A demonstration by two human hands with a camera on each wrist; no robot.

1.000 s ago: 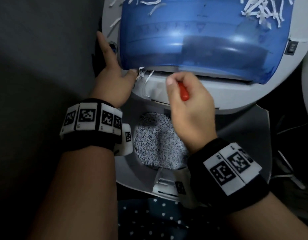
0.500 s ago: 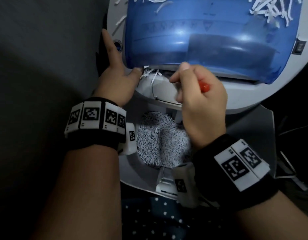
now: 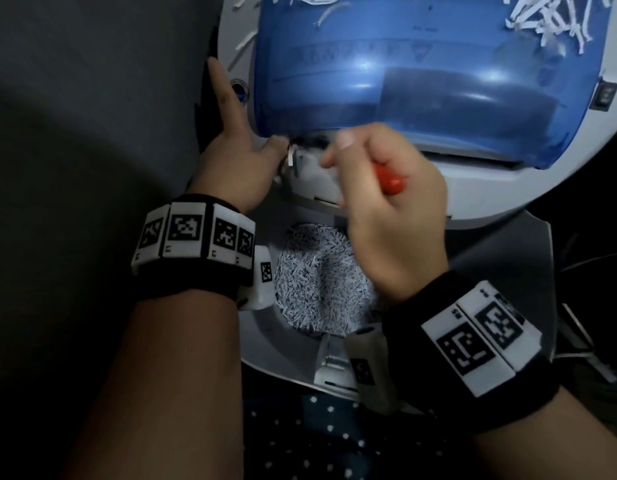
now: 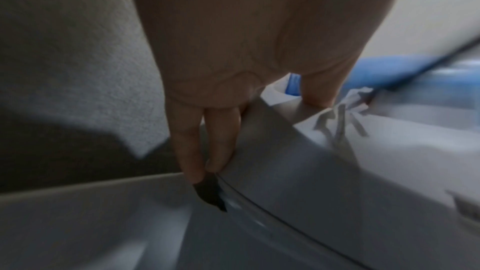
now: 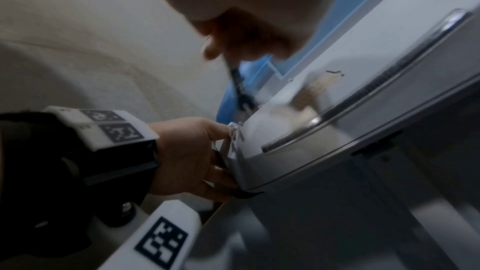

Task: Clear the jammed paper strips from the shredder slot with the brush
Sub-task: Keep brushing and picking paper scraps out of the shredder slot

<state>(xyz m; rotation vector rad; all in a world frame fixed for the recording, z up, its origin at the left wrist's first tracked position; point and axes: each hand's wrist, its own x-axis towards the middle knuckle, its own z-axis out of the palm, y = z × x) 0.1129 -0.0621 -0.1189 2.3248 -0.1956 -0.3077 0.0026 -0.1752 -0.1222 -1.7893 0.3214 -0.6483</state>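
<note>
The shredder has a blue translucent cover (image 3: 421, 81) over a white body (image 3: 473, 188). A few white paper strips (image 3: 293, 158) stick out at the slot's left end, also seen as paper strips (image 4: 345, 114) and paper strips (image 5: 233, 132). My right hand (image 3: 386, 223) grips the red-handled brush (image 3: 390, 180). Its dark shaft and bristles (image 5: 240, 89) reach down to the slot just right of the strips. My left hand (image 3: 237, 161) braces the shredder's left edge, its thumb beside the strips and its fingers (image 4: 221, 141) straight along the side.
Below the tilted shredder head is the open bin (image 3: 490, 265) with a heap of fine shreds (image 3: 320, 282). Loose strips (image 3: 542, 19) lie on top of the cover. A grey wall is on the left and cables (image 3: 584, 258) run at the right.
The right hand has swept the brush left along the slot toward my left thumb. Fewer strips stick out there than before. The left hand has kept its place.
</note>
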